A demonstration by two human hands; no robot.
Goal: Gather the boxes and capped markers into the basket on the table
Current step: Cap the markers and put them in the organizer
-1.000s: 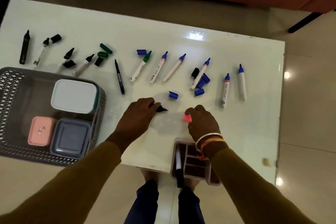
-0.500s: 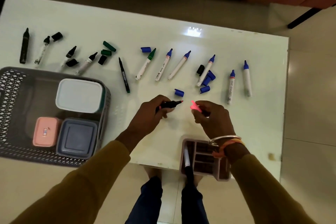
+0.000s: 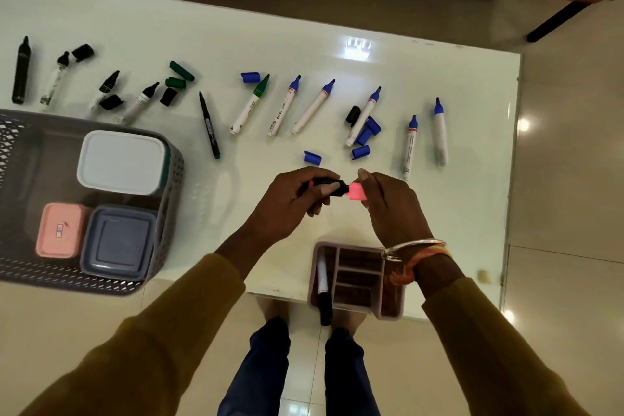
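Head view: left hand (image 3: 297, 199) grips a black marker (image 3: 329, 185) above the white table (image 3: 439, 213); right hand (image 3: 388, 203) pinches a pink cap (image 3: 356, 192) at the marker's tip. Grey basket (image 3: 169, 213) at table's left edge holds white box (image 3: 121, 162), pink box (image 3: 60, 230), blue-grey box (image 3: 118, 243). Uncapped markers and loose caps lie in a row beyond the hands.

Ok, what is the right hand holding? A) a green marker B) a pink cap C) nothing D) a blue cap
B: the right hand pinches the pink cap against the tip of the black marker, which the left hand grips.
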